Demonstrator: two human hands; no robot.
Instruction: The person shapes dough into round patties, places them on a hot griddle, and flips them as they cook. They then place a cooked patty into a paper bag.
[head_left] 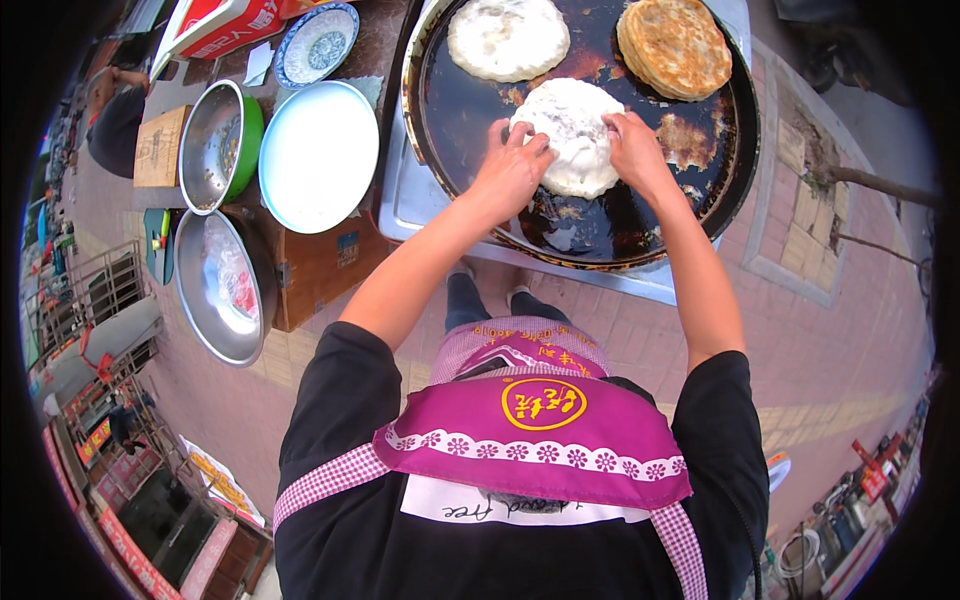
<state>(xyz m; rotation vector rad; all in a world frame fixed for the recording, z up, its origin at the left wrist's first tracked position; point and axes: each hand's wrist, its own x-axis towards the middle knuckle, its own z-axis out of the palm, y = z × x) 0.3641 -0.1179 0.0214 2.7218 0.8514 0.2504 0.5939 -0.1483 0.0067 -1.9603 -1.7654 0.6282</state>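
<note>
On the large black oiled griddle [455, 130], a white raw flatbread [573, 140] lies nearest me, between my hands. My left hand [510, 170] grips its left edge with curled fingers. My right hand [637, 150] pinches its right edge. Farther back on the griddle are another pale flatbread [507, 37] at the left and a stack of browned flatbreads [675, 50] at the right. Oil patches and browned scraps show on the black surface around them.
At left are a white tray [318, 155], patterned plate [317, 48], green-sided bowl [213, 145], steel basin [218, 285], cardboard box [330, 260] and red-and-white box [220, 25]. Another person [112, 135] is beyond them. A thin tree trunk [880, 180] stands right of the griddle.
</note>
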